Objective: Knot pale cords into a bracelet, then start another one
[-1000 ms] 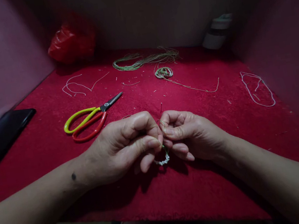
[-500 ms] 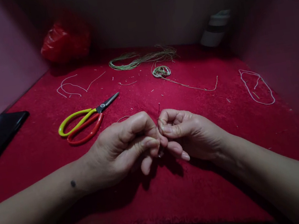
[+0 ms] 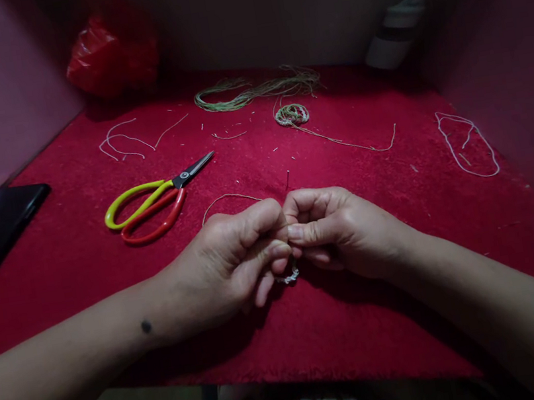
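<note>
My left hand (image 3: 249, 249) and my right hand (image 3: 331, 224) meet above the red cloth, thumbs and fingers closed in pinches. Between them is a braided cord (image 3: 289, 278), pale and knotted, whose lower loop hangs below my left fingers; the rest is hidden in my grip. From behind my left hand a thin loose string (image 3: 229, 196) curves over the cloth. A short cord end (image 3: 288, 179) sticks up above my right fingertips. Left of my hands lie scissors (image 3: 183, 176) with one yellow and one red handle, blades pointing away to the right.
A bundle of green strings (image 3: 227, 104) and a coiled braided cord (image 3: 292, 115) lie at the back. White string (image 3: 494, 159) rests at right, more thread (image 3: 125, 141) at left. A red plastic bag (image 3: 110, 56), a white bottle (image 3: 393, 37) and a black flat object (image 3: 0, 226) stand around.
My hands have drawn closer together, and my right fingers have curled in. More of the pale braided loop shows below my left hand. The whole view has shifted slightly.
</note>
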`<state>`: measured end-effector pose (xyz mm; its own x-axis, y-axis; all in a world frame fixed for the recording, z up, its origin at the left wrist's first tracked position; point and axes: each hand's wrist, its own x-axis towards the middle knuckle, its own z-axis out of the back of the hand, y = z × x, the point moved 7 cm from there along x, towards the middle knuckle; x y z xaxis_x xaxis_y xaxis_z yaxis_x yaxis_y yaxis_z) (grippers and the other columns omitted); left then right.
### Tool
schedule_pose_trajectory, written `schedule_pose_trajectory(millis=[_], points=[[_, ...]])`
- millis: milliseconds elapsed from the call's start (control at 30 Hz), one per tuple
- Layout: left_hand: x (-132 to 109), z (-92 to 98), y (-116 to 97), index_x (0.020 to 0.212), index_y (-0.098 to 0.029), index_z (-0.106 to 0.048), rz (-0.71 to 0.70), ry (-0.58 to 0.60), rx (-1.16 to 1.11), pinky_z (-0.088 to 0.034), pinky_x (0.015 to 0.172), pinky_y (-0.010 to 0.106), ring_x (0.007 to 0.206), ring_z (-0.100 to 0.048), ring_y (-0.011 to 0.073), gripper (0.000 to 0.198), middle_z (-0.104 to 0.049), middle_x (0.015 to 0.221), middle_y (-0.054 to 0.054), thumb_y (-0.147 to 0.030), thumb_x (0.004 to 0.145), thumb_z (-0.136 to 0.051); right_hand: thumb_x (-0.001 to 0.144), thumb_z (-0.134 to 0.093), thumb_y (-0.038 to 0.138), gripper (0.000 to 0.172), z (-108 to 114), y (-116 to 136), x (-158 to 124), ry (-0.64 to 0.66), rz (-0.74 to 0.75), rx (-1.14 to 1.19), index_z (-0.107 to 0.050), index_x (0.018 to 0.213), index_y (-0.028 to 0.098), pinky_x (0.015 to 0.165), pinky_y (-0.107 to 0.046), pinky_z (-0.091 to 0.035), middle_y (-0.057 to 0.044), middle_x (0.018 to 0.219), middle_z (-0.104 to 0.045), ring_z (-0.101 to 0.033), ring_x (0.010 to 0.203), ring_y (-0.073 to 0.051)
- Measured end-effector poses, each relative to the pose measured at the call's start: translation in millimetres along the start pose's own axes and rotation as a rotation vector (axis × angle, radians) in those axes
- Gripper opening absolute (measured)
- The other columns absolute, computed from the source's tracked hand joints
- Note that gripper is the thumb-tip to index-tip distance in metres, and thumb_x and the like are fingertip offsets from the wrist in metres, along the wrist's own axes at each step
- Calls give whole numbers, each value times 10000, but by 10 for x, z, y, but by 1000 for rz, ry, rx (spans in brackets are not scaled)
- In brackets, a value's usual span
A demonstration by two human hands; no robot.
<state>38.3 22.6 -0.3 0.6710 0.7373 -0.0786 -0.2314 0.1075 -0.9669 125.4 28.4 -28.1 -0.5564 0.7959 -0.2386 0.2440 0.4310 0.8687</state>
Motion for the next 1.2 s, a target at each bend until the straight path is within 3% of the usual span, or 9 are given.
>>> schedule_pose_trajectory(millis=[133, 267, 400, 600, 767, 1000, 1200], points=[[5, 23, 39, 742, -177, -430, 36, 7, -4, -369, 351, 144, 378, -481, 53, 146, -568, 588, -21, -234, 872, -465, 728, -604, 129, 132, 11, -7, -6, -1, 1, 23, -488, 671, 154, 299, -120, -253, 41, 532, -523, -352, 350, -26], [65, 92, 40, 777, -172, -448, 61, 21, -120, -414, 400, 173, 392, -505, 77, 137, -549, 522, -30, -252, 886, -459, 759, -613, 165, 118, 96, 48, 12, -38, 94, 96, -501, 723, 156, 342, -139, -333, 13, 624, -588, -455, 413, -50], [123, 187, 9, 831, -155, -476, 56, -62, -201, -423, 421, 177, 432, -526, 80, 110, -597, 590, -1, -252, 880, -492, 760, -642, 220, 154, 191, 113, 28, -104, 180, 126, -504, 731, 158, 354, -143, -349, 4, 685, -607, -485, 442, -54], [134, 253, 28, 814, -148, -477, 73, -163, -265, -465, 465, 182, 489, -570, 86, 122, -619, 650, 6, -246, 862, -533, 763, -666, 295, 182, 236, 115, 3, -189, 200, 14, -540, 784, 166, 365, -142, -312, 42, 528, -533, -440, 415, -53], [151, 276, 44, 809, -147, -469, 84, -185, -284, -500, 523, 220, 529, -596, 101, 125, -621, 677, 9, -244, 864, -527, 820, -600, 362, 194, 213, 95, 5, -184, 205, -24, -570, 843, 172, 389, -158, -379, 22, 585, -577, -479, 438, -62], [151, 275, 51, 820, -148, -457, 99, -181, -267, -486, 488, 219, 489, -575, 97, 131, -619, 653, 6, -258, 874, -505, 793, -633, 289, 189, 197, 107, -9, -171, 194, -89, -594, 940, 176, 409, -163, -392, 5, 676, -599, -524, 496, -69], [149, 219, 63, 819, -152, -454, 145, -188, -223, -463, 443, 194, 478, -567, 93, 102, -605, 632, -4, -228, 858, -510, 808, -584, 254, 123, 218, 131, -24, -290, 194, -191, -600, 879, 155, 392, -176, -383, 28, 543, -565, -501, 424, -74]])
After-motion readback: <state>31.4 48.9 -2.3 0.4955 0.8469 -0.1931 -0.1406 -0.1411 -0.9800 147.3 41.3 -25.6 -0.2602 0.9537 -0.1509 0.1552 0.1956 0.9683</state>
